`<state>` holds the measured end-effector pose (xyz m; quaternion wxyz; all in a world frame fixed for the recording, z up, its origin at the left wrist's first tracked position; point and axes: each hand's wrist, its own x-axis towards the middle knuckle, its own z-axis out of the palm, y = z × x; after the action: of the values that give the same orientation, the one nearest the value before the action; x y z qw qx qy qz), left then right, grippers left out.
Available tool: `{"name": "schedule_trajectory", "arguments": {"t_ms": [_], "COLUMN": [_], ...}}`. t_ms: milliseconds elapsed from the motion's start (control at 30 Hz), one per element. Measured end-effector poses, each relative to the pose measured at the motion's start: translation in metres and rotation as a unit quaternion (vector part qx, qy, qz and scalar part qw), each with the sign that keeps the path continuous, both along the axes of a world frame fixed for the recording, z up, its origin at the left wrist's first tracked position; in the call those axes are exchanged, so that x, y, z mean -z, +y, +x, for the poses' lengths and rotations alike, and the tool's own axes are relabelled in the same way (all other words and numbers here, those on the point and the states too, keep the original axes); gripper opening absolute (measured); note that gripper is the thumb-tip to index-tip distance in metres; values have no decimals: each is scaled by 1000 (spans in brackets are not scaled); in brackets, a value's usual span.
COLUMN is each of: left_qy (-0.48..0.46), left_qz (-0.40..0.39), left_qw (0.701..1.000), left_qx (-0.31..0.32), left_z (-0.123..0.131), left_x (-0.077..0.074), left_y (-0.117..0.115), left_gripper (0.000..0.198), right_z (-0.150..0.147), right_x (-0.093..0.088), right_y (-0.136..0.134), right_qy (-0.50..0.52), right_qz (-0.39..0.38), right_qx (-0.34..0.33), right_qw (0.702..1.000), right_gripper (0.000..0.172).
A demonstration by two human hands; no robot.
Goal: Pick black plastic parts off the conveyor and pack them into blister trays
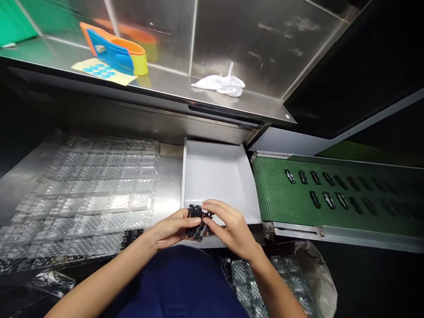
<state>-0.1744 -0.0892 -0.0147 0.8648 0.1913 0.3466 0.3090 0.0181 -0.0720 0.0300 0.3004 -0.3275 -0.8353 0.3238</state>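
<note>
My left hand (174,227) is closed around a small bundle of black plastic parts (194,212), held over the near edge of a white tray (215,172). Thumb and fingers of my right hand (233,227) pinch a single black plastic part (199,232) at the right side of that bundle. The exact kind of these ribbed parts is too small to tell. Beside my left forearm lies another group of black parts (132,236).
Transparent blister trays (109,185) cover the bench at left. A green conveyor belt (274,198) carries two rows of black parts (315,177) at right. Below it, a bag (318,274) holds more blister trays. A crumpled white glove-like item (221,84) lies on the metal shelf (261,106).
</note>
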Motion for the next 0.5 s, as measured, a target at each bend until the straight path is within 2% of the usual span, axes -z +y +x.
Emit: {"name": "schedule_trajectory", "arguments": {"t_ms": [67,133,267,333,367,500], "left_qy": [-4,-10,-19,-14,-10,3], "left_qz": [-7,-18,-34,-33,-28,9], "left_qw": [999,997,996,995,994,990], "left_qx": [-44,-71,-81,-92,-102,-138], "left_z": [-7,-13,-19,-20,-20,-17], "left_x": [-3,-6,-7,-5,-5,-2], "left_y": [-9,-15,-26,-29,-30,-28], "left_gripper": [32,31,32,31,30,27], "right_z": [-11,-21,-33,-33,-32,-24], "right_x": [8,14,16,16,16,14], "right_y": [-8,-15,-19,-16,-14,-14], "right_qy": [29,49,64,65,64,21], "right_qz": [10,13,29,3,-18,-53], "right_qx": [31,50,100,84,65,12], "right_qw": [999,998,992,994,996,998], "right_gripper": [35,36,20,15,19,57]}}
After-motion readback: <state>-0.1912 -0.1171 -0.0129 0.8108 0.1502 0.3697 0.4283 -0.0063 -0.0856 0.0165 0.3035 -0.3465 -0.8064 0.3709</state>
